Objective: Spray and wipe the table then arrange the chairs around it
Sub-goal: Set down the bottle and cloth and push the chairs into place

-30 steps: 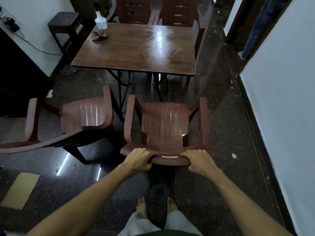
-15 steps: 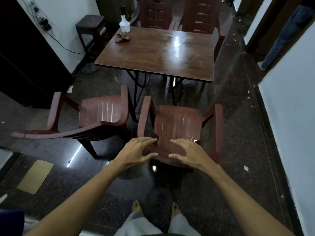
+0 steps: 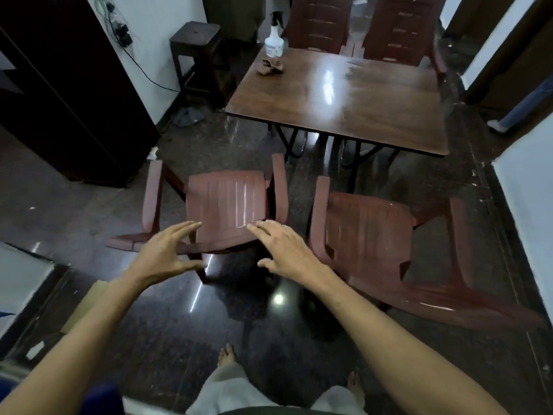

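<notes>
Although the table already gleams as if wiped, with two far chairs pushed in behind it, the near side is unfinished. The right chair, gripped by its backrest a second ago, now stands released, facing the table's near edge. The left chair sits beside it, off the table's near left corner, and looks to be the next one to place. The left hand and right hand have swung over to its backrest, fingers spread wide, holding nothing; blur makes it hard to tell whether the right fingertips touch the plastic. The spray bottle and cloth rest on the table's far left corner.
</notes>
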The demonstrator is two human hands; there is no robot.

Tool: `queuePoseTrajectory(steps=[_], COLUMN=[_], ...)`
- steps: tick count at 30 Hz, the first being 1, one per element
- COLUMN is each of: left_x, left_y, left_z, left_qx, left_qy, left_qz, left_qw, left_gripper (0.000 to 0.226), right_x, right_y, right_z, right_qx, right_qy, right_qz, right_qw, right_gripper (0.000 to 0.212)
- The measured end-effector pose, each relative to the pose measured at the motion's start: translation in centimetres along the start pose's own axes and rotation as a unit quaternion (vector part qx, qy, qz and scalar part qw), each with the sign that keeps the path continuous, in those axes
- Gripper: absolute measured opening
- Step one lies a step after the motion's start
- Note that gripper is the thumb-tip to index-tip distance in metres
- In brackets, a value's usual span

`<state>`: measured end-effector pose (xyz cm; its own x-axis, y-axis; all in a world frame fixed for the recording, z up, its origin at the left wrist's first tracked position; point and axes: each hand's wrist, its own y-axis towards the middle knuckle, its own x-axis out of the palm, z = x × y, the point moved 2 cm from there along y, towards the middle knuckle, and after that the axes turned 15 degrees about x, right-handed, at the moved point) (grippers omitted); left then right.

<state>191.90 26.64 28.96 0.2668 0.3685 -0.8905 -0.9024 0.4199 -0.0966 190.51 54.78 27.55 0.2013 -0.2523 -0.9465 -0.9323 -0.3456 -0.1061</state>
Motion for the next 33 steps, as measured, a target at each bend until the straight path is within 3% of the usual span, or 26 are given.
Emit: queuePoseTrajectory(steps=[2, 5, 9, 11, 16, 27, 33], left_x=[0.3, 1.4, 1.5, 1.4, 2.0, 2.4, 2.0], left_y=[-0.9, -0.5, 2.4, 3.6, 4.1, 3.8, 3.8], left_z=[-4.0, -8.7, -9.1, -8.9, -9.1, -8.0, -9.7], left_qx=[-0.002, 0.026, 0.063, 0.074, 0.129, 0.215, 0.235], left_qy=[0.013, 0.085, 0.105, 0.107, 0.131, 0.132, 0.135], left_qz=[-0.065, -0.131, -0.155, -0.182, -0.212, -0.189, -0.215], left_qw=[0.998, 0.987, 0.980, 0.975, 0.960, 0.949, 0.938], left_gripper=[0.107, 0.096, 0.061, 0.066, 0.084, 0.072, 0.073], right_x=[1.7, 4.1, 4.4, 4.0, 4.3, 6.4, 7.7], right_y=[1.9, 4.9, 7.6, 8.4, 7.3, 2.7, 2.3], right_z=[-2.4, -4.3, -4.5, -4.1, -3.2, -4.1, -5.5], right_qx=[0.004, 0.027, 0.079, 0.105, 0.143, 0.211, 0.246], right_qy=[-0.045, -0.103, -0.137, -0.143, -0.149, -0.146, -0.116], right_qz=[-0.022, -0.083, -0.119, -0.121, -0.107, -0.076, -0.070], right_qw=[0.999, 0.991, 0.980, 0.977, 0.973, 0.964, 0.960], right_gripper=[0.096, 0.088, 0.046, 0.035, 0.035, 0.028, 0.026])
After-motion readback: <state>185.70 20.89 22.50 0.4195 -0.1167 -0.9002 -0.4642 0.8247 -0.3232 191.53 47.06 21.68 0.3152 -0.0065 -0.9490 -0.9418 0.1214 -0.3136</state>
